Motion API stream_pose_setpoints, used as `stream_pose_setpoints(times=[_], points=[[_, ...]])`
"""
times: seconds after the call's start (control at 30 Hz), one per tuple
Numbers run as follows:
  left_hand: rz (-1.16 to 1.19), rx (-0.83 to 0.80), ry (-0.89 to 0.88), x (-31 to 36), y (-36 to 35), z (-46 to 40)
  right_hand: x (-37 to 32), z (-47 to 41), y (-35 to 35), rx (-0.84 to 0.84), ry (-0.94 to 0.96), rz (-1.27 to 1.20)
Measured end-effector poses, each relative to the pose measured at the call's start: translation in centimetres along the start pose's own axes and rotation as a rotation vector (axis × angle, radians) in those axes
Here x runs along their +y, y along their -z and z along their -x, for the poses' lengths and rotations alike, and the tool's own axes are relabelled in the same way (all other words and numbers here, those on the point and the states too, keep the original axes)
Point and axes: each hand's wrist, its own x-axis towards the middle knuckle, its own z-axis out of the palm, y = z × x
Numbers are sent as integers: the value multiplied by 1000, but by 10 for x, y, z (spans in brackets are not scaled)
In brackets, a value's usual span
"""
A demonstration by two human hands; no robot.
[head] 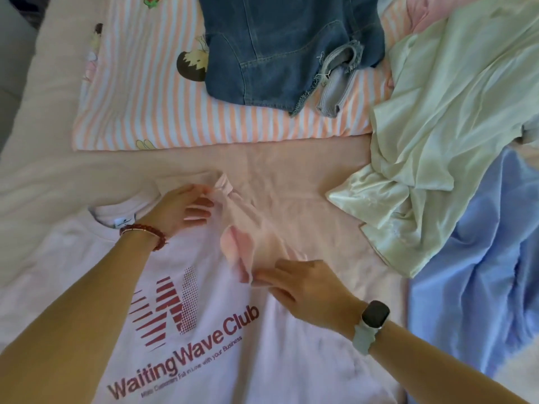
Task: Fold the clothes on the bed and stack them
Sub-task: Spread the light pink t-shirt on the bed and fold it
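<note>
Head view of a bed (306, 167) covered in a pale pink sheet. A pale pink T-shirt (151, 287) lies face up across the lower left and centre of the frame, its red "Waiting Wave Club" print (186, 342) readable and its collar (122, 217) toward the upper left. The left hand (180, 211), wearing a red bead bracelet (145, 234), pinches the bunched sleeve (248, 228) of the T-shirt near the shoulder, just left of centre. The right hand (309, 287), with a watch (374, 314) on its wrist, pinches the same sleeve lower down, at centre; the fabric between the two grips is gathered and raised. At upper centre, folded blue denim (285, 42) rests on a pink-and-white striped pillow (163, 112), with a small grey ribbed piece (332, 94) just beside its frayed edge. A crumpled cream satin garment (455, 112) fills the upper right, overlapping a light blue garment (478, 272) at the right edge.
</note>
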Motion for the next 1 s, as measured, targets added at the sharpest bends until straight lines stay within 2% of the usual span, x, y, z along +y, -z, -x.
stream_pose_setpoints(times=[0.07,0.1,0.13,0.2,0.27,0.33,0.4,0.47,0.63,0.77,0.83,0.93,0.97,1.0], points=[[106,-39,197,-23,12,11,-16,11,-23,-362,-128,-66],[130,-31,252,-33,14,13,-20,17,-31,-426,-188,-99],[132,-17,282,-42,14,13,-21,21,-36,-378,-227,-128],[40,37,278,-54,9,8,-18,27,-43,-91,-337,-107],[-220,122,149,-60,1,5,-10,29,-45,174,-644,-100],[-354,214,-10,-64,-7,1,0,30,-48,207,-990,-174],[-337,302,-113,-62,-13,-2,8,26,-50,166,-1139,-201],[-331,359,-171,-57,-18,-9,13,18,-50,146,-1179,-244],[-408,388,-211,-36,-24,-30,28,1,-54,-36,-1209,-274],[-208,392,-248,-21,-30,-52,27,9,-60,21,-1188,-191],[-279,416,-259,-19,-37,-63,28,19,-66,53,-1197,-127],[-492,460,-300,-23,-46,-73,35,31,-66,103,-1357,-121],[-483,468,-304,-24,-48,-74,36,34,-65,132,-1335,-83],[-450,466,-308,-25,-48,-73,35,37,-64,185,-1235,-15]])
